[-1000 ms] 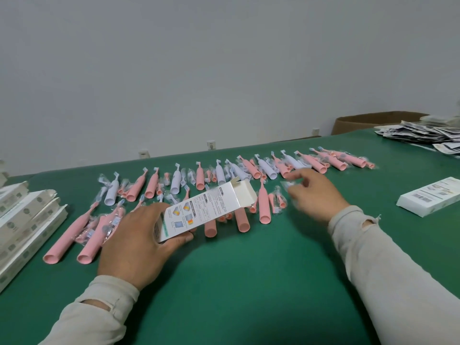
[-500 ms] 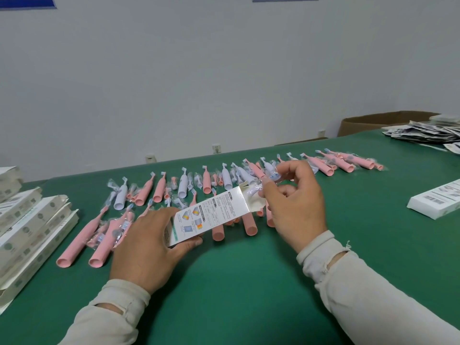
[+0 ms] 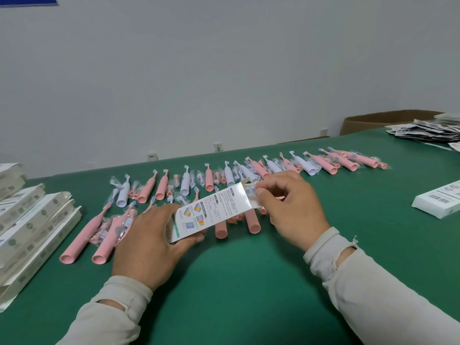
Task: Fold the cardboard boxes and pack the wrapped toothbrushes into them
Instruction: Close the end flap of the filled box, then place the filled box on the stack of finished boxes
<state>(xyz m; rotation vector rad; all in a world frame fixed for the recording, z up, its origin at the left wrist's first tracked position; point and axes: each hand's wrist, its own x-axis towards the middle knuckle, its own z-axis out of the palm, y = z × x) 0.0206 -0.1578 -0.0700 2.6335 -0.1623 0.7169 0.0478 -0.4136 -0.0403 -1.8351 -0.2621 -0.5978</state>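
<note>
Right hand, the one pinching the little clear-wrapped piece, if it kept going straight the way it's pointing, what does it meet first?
The right hand points left toward the open end of the printed white cardboard box held in the left hand. The small clear-wrapped brush head it pinches would likely meet that opening first, though depth is unclear.

Toothbrushes (image 3: 249, 170) between box stack (image 3: 29, 220), box (image 3: 438, 204)

- The left hand (image 3: 146, 247) covers the near end of the white box (image 3: 211, 212), so that end's flaps cannot be seen.
- The wrapped piece (image 3: 252, 195) pinched by the right hand (image 3: 291, 207) at the box mouth is blurred; its contents are unclear.
- The box's print is too small to read.
- The stack of boxes (image 3: 27, 227) runs off the left edge.
- The second white box (image 3: 438, 202) and the pile of leaflets (image 3: 425, 131) are cut by the right edge.
</note>
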